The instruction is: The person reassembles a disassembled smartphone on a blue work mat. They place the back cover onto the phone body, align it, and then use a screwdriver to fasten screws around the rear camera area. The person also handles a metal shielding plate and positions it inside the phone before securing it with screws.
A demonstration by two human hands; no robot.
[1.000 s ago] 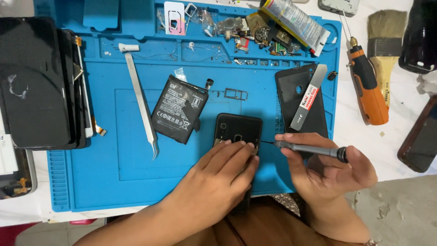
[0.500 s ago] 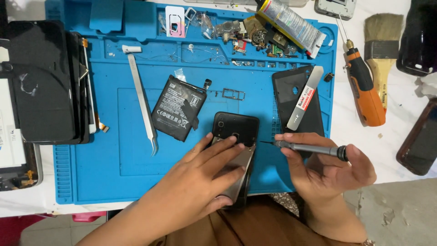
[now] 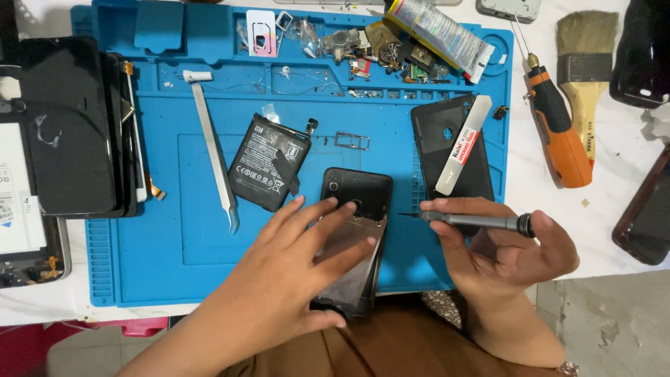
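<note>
Fingers (image 3: 328,223) press phone (image 3: 356,202); right hand (image 3: 502,255) grips screwdriver (image 3: 474,221)

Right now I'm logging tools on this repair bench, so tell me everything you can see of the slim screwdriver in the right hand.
The precision screwdriver is a slim, dark grey, metal-looking rod with a knurled black cap at its rear end and a fine tip. It lies nearly level, tip pointing left toward the opened phone without visibly touching it. The right hand pinches it, fingers near the tip and the cap by the palm, above the blue repair mat.

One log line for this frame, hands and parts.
left hand: pressing on opened phone | right hand: holding screwdriver, tip beside phone | blue mat
</note>
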